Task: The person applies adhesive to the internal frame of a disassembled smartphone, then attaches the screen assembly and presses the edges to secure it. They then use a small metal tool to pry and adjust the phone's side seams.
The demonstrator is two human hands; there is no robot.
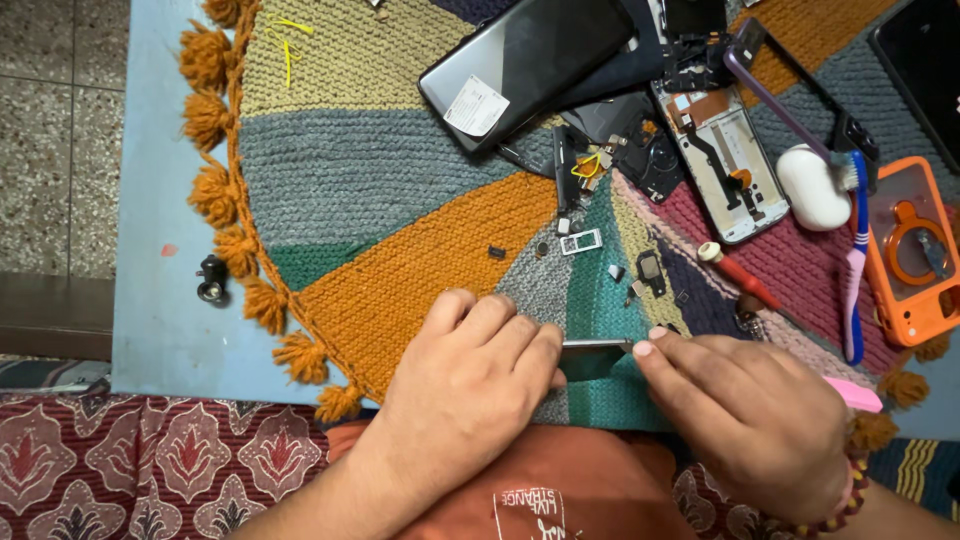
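1. A thin grey metal strip [596, 345] is held edge-on over the near rim of the knitted mat [400, 180]; its kind cannot be made out.
2. It is pinched by the curled left hand [470, 385] and the right hand [745, 410] fingertips.
3. Small loose parts [640, 270] lie beyond, near an opened phone [725, 165].

- The thin metal piece [596, 345] is mostly hidden under the left hand [470, 385].
- The orange phone case [912, 255] is cut by the right edge.
- The small loose parts [640, 275] are too tiny to identify.
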